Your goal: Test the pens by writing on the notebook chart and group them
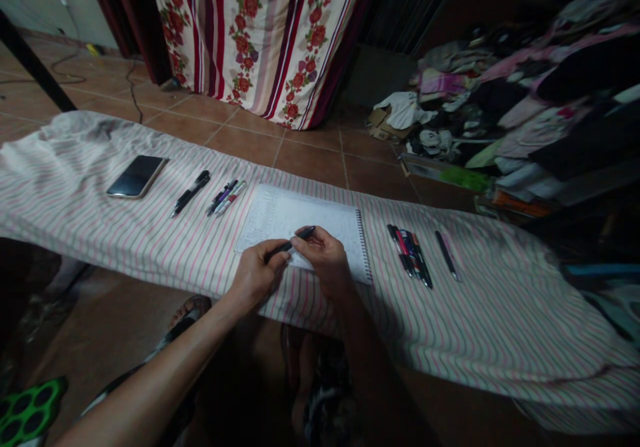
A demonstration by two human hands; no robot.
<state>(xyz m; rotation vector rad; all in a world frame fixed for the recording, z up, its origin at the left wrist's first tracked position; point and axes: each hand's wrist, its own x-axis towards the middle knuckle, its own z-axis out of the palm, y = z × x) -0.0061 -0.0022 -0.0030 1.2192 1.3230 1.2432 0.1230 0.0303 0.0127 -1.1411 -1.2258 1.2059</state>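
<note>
Both my hands grip one black pen [293, 241] over the near edge of a spiral notebook [300, 223]. My left hand [256, 275] pinches the pen's lower end. The upper end sits in the closed fingers of my right hand [323, 257]. The notebook lies open on a long board covered in striped cloth [75, 193]. The open page carries faint writing.
Left of the notebook lie a phone [137, 176], a black pen [191, 193] and two more pens [227, 197]. Right of it are a bunch of several pens [411, 253] and a single dark pen [447, 255]. A floral curtain [260, 33] and a pile of clothes [540, 93] stand behind.
</note>
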